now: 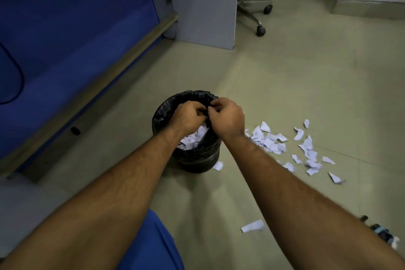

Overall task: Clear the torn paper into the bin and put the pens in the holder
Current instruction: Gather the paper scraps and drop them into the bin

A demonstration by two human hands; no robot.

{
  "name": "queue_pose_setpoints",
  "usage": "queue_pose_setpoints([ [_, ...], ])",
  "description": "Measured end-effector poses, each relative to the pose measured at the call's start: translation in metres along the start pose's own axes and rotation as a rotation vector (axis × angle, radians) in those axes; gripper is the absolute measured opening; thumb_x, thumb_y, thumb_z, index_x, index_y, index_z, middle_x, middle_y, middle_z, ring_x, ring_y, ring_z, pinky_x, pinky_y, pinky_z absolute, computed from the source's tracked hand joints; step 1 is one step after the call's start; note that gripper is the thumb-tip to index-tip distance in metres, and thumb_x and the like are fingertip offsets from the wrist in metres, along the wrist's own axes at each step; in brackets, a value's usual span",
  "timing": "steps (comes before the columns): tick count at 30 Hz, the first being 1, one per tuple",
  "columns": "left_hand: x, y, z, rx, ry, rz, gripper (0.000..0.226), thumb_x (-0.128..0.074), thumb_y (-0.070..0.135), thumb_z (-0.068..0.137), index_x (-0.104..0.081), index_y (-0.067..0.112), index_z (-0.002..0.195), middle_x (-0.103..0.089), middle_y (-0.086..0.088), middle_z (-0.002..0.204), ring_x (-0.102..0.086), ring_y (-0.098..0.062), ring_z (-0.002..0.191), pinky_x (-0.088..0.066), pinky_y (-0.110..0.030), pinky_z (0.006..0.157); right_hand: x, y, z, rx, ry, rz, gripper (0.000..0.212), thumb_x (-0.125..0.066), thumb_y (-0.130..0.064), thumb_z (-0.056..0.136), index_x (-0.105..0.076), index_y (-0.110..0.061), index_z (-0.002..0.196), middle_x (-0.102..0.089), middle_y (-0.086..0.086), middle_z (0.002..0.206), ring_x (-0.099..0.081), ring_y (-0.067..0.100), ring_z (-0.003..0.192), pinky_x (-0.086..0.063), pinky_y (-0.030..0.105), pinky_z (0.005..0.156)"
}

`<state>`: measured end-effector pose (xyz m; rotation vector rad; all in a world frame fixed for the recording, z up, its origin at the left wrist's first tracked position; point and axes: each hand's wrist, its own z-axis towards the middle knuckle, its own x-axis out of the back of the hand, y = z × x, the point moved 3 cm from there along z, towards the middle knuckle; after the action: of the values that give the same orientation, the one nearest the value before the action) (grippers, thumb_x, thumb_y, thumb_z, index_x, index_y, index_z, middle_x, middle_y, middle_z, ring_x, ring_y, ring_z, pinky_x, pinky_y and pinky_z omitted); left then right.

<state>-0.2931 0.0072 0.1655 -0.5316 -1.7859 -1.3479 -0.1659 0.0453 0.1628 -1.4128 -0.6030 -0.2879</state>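
While both hands work over the bin (192,155), the risks start closest to the person: a lone scrap (252,226) lies on the floor (285,85) well in front of the bin on the near side, easy to overlook or to tread on when the person shifts. At the far right near edge, some dark objects (381,233) lie on the floor, too blurred to name; if they are pens, they could be kicked away unnoticed. Another small scrap (218,166) sits just beside the bin's base. Over the bin's mouth, the left hand (188,119) and the right hand (226,117) meet, fingers curled; the right hand's fingers (215,103) seem to pinch the black liner (166,109) at the rim, while I cannot tell what the left hand grips. Tugging the liner could pull it off the rim or tip the light bin, spilling the paper in the bin (192,140). To the right of the bin, the main scatter of torn paper (291,147) is not yet cleared, and a draught or a sweeping arm could spread it further. No holder is visible.
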Motion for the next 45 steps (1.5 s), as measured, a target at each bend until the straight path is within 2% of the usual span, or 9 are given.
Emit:
queue_pose_setpoints([
  [5,-0.031,0.048,-0.004,-0.046,0.010,-0.081,0.025,-0.066,0.015,0.081,-0.074,0.015,0.105,-0.075,-0.002,0.088,-0.069,-0.016,0.084,-0.054,-0.026,0.081,0.038,0.036,-0.008,-0.091,0.157,0.127,0.021,-0.061,-0.020,0.086,-0.073,-0.019,0.103,-0.075,-0.004,0.098,-0.068,0.015,0.093,-0.051,0.025,0.081],
  [11,-0.154,0.064,-0.038,0.008,-0.142,0.002,0.032,-0.060,0.013,0.082,-0.072,0.018,0.110,-0.073,-0.005,0.106,-0.066,-0.025,0.102,-0.048,-0.027,0.086,0.080,0.141,-0.049,-0.343,0.305,0.113,0.025,-0.054,-0.016,0.089,-0.070,-0.020,0.108,-0.073,-0.003,0.102,-0.066,0.020,0.095,-0.043,0.024,0.075],
  [18,-0.294,0.037,-0.117,0.052,-0.449,0.152,0.042,-0.062,0.030,0.082,-0.058,0.016,0.122,-0.061,-0.010,0.124,-0.058,-0.031,0.114,-0.050,-0.038,0.093,0.080,0.283,-0.141,-0.629,0.040,-0.298,0.044,-0.064,-0.030,0.083,-0.061,-0.024,0.127,-0.060,0.009,0.123,-0.055,0.032,0.117,-0.046,0.038,0.092],
  [23,-0.332,0.022,-0.152,0.102,-0.480,0.557,0.071,-0.066,0.041,0.078,-0.034,0.025,0.140,-0.042,-0.008,0.133,-0.047,-0.030,0.121,-0.046,-0.041,0.092,0.071,0.331,-0.191,-0.805,-0.066,-0.490,0.066,-0.068,-0.056,0.077,-0.047,-0.031,0.134,-0.042,0.009,0.132,-0.043,0.033,0.122,-0.044,0.045,0.093],
  [26,-0.340,0.014,-0.162,0.251,-0.395,0.577,0.067,-0.073,0.034,0.074,-0.039,0.023,0.131,-0.042,-0.008,0.128,-0.048,-0.027,0.116,-0.051,-0.038,0.084,0.062,0.343,-0.205,-0.800,-0.019,-0.439,0.067,-0.072,-0.056,0.076,-0.047,-0.029,0.132,-0.039,0.011,0.131,-0.045,0.036,0.116,-0.047,0.040,0.087],
  [30,-0.355,0.011,-0.168,0.323,-0.362,0.477,0.054,-0.071,0.024,0.081,-0.043,0.017,0.126,-0.042,-0.013,0.130,-0.053,-0.030,0.116,-0.051,-0.034,0.090,0.045,0.349,-0.197,-0.662,0.022,-0.323,0.046,-0.070,-0.031,0.083,-0.057,-0.021,0.126,-0.046,0.014,0.125,-0.052,0.039,0.108,-0.045,0.037,0.089],
  [36,-0.352,0.008,-0.130,0.356,-0.218,-0.096,0.027,-0.059,-0.002,0.076,-0.065,0.009,0.100,-0.062,-0.015,0.114,-0.062,-0.034,0.101,-0.050,-0.031,0.084,0.039,0.346,-0.164,-0.481,0.129,0.030,0.046,-0.072,-0.019,0.082,-0.062,-0.013,0.127,-0.056,0.012,0.122,-0.061,0.031,0.106,-0.048,0.034,0.092],
  [42,-0.332,0.013,-0.138,0.223,-0.240,0.032,0.023,-0.062,0.008,0.079,-0.067,0.014,0.100,-0.059,-0.011,0.111,-0.061,-0.028,0.096,-0.046,-0.026,0.079,0.050,0.341,-0.193,-0.412,0.225,-0.268,0.053,-0.071,-0.029,0.078,-0.060,-0.017,0.128,-0.058,0.011,0.121,-0.056,0.035,0.108,-0.049,0.040,0.084],
  [45,-0.336,0.002,-0.152,0.251,-0.293,0.120,0.033,-0.067,0.017,0.079,-0.060,0.016,0.111,-0.056,-0.010,0.117,-0.059,-0.029,0.102,-0.048,-0.029,0.084,0.040,0.346,-0.199,-0.458,0.023,-0.371,0.066,-0.072,-0.039,0.076,-0.051,-0.022,0.136,-0.050,0.011,0.126,-0.052,0.034,0.110,-0.050,0.041,0.082],
])
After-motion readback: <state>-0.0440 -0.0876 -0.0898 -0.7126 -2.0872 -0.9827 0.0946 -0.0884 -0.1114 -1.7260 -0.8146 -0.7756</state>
